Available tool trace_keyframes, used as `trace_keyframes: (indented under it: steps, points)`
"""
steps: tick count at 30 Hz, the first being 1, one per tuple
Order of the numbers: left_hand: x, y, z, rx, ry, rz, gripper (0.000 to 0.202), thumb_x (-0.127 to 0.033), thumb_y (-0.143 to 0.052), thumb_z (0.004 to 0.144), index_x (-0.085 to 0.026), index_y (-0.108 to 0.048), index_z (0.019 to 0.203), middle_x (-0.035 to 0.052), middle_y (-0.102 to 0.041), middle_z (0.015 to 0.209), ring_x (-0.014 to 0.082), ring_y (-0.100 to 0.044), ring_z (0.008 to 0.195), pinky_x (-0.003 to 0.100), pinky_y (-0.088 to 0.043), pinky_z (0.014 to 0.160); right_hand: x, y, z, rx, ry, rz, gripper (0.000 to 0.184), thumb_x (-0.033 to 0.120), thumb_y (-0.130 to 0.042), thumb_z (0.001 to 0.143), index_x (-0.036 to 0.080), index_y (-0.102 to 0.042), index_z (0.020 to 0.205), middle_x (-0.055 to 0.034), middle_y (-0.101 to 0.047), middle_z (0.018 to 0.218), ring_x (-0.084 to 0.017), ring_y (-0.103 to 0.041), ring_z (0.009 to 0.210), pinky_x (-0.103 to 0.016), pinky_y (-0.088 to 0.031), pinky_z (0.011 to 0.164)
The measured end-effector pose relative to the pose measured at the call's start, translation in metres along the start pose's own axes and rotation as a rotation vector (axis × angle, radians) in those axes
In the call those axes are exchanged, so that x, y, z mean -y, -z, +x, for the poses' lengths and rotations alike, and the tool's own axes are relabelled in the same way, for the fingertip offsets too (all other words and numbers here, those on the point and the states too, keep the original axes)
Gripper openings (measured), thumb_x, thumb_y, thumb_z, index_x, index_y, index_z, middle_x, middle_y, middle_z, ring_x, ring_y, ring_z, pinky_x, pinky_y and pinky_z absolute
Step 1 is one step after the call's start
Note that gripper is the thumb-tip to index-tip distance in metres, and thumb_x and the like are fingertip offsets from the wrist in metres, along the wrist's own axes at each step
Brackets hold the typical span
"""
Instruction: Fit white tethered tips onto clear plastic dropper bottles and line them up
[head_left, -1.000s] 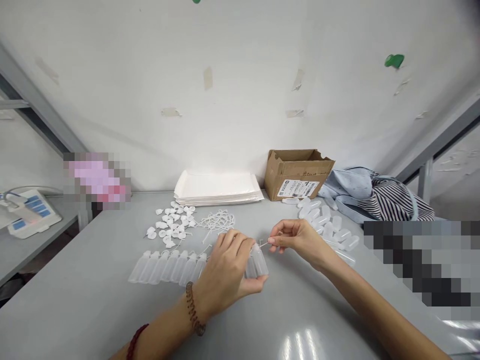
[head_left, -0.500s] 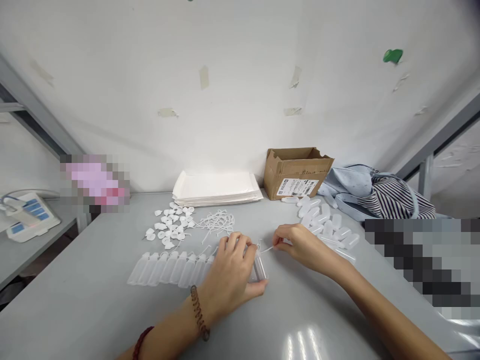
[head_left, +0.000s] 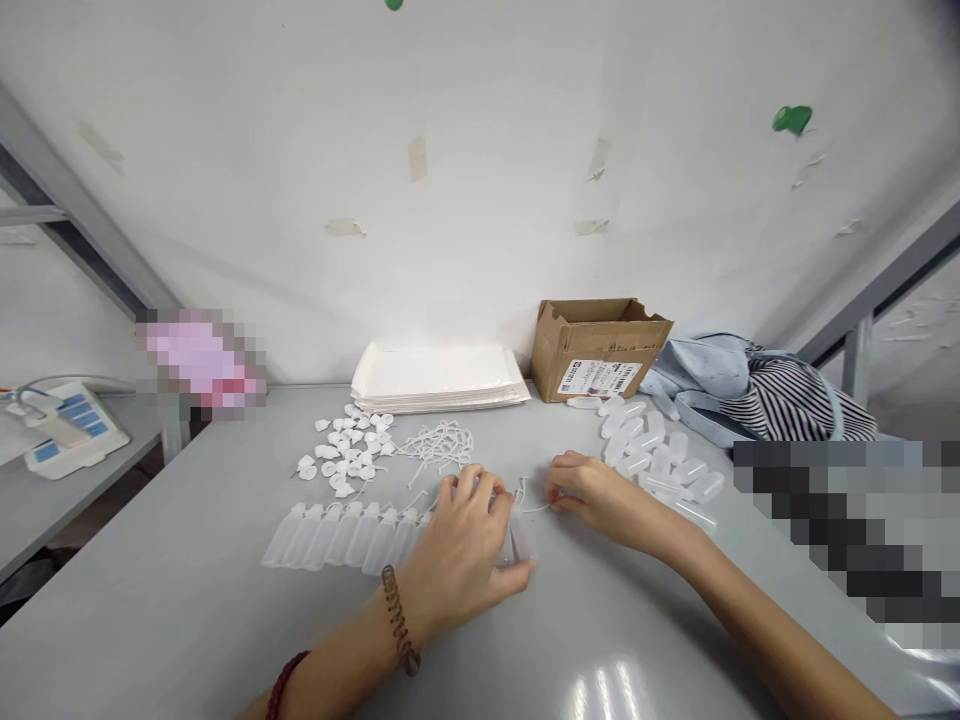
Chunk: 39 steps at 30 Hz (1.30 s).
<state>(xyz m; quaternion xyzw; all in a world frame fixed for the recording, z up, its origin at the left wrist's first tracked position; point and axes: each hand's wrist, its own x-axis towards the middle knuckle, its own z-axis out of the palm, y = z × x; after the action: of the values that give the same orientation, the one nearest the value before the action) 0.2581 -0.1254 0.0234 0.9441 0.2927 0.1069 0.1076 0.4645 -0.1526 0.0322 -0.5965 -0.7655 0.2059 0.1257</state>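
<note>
A row of translucent plastic bottles [head_left: 334,538] lies side by side on the grey table, white strings at several of their necks. My left hand [head_left: 457,560] arches over the right part of the row. Its fingers are by the neck and its thumb by the base of the end bottle [head_left: 524,540], holding it, with the grip partly hidden. To the right, my right hand [head_left: 600,502] is closed in a pinch on a thin white string [head_left: 535,510], which runs towards that bottle's neck. White caps [head_left: 345,465] and a tangle of white strings [head_left: 441,442] lie beyond the row.
More translucent bottles [head_left: 649,450] are heaped beyond my right hand. A stack of white envelopes [head_left: 439,375] and an open cardboard box [head_left: 592,360] stand against the wall. A blue bag [head_left: 697,375] with striped cloth lies at the right, a white device [head_left: 79,440] at far left.
The string at my right hand was straighter and now sags in a curve. The whole view has shifted slightly; my left hand stays over the bottles.
</note>
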Motion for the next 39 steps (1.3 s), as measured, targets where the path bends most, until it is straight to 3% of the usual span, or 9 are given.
trace_keyframes:
  steps: [5, 10, 15, 23, 30, 36, 39]
  points:
    - [0.011, 0.009, -0.002, -0.055, 0.024, -0.086, 0.049, -0.052, -0.057, 0.08, -0.016, -0.058, 0.114, 0.0113, -0.061, 0.108, 0.0316, -0.049, 0.105, 0.05, -0.042, 0.086, 0.001, 0.007, -0.002, 0.001, 0.005, 0.008, 0.012, 0.007, -0.057, 0.077, 0.018, -0.064, 0.077, -0.0063, -0.062, 0.084, -0.022, -0.058, 0.086, -0.032, -0.045, 0.075]
    - [0.055, 0.029, 0.002, -0.236, 0.262, 0.006, 0.029, -0.03, -0.039, 0.091, -0.017, -0.064, 0.097, 0.0092, -0.066, 0.097, 0.0274, -0.055, 0.098, 0.042, -0.046, 0.079, -0.007, 0.022, -0.007, -0.112, -0.006, 0.081, 0.007, 0.021, -0.057, 0.082, 0.02, -0.064, 0.079, -0.0045, -0.063, 0.087, -0.021, -0.058, 0.084, -0.033, -0.043, 0.077]
    - [0.086, 0.033, 0.003, -0.239, 0.282, 0.078, 0.021, -0.02, -0.047, 0.083, -0.017, -0.068, 0.081, 0.0089, -0.067, 0.083, 0.0277, -0.055, 0.086, 0.04, -0.047, 0.072, -0.021, 0.043, -0.016, -0.253, -0.163, -0.009, 0.009, 0.026, -0.055, 0.08, 0.021, -0.061, 0.075, -0.0042, -0.066, 0.084, -0.021, -0.059, 0.08, -0.032, -0.042, 0.072]
    - [0.086, 0.016, 0.011, -0.233, 0.226, 0.183, 0.023, -0.016, -0.047, 0.081, -0.017, -0.068, 0.071, 0.0116, -0.063, 0.077, 0.0296, -0.051, 0.084, 0.043, -0.044, 0.071, -0.046, 0.064, -0.029, -0.313, -0.35, -0.094, 0.009, 0.024, -0.055, 0.076, 0.022, -0.061, 0.07, -0.0033, -0.069, 0.073, -0.02, -0.062, 0.071, -0.03, -0.044, 0.065]
    - [0.084, 0.016, 0.011, -0.243, 0.192, 0.19, 0.024, -0.017, -0.044, 0.083, -0.018, -0.064, 0.071, 0.0114, -0.063, 0.08, 0.0281, -0.05, 0.084, 0.042, -0.042, 0.069, -0.051, 0.065, -0.039, -0.076, -0.45, -0.03, 0.011, 0.029, -0.063, 0.069, 0.02, -0.058, 0.064, -0.0034, -0.068, 0.069, -0.02, -0.063, 0.064, -0.029, -0.042, 0.056]
    - [0.073, 0.019, 0.011, -0.243, 0.207, 0.134, 0.024, -0.015, -0.04, 0.087, -0.017, -0.061, 0.075, 0.0108, -0.067, 0.081, 0.0299, -0.052, 0.089, 0.043, -0.041, 0.071, -0.046, 0.055, -0.039, 0.025, -0.561, -0.048, 0.009, 0.019, -0.063, 0.065, 0.018, -0.056, 0.07, -0.0005, -0.066, 0.061, -0.016, -0.059, 0.042, -0.027, -0.036, 0.047]
    - [0.071, 0.021, 0.012, -0.255, 0.21, 0.085, 0.022, -0.015, -0.041, 0.087, -0.017, -0.061, 0.076, 0.0088, -0.069, 0.083, 0.0298, -0.054, 0.091, 0.045, -0.041, 0.073, -0.041, 0.049, -0.035, 0.051, -0.561, -0.064, 0.01, 0.015, -0.062, 0.062, 0.018, -0.056, 0.07, -0.0012, -0.066, 0.067, -0.014, -0.058, 0.04, -0.027, -0.036, 0.047]
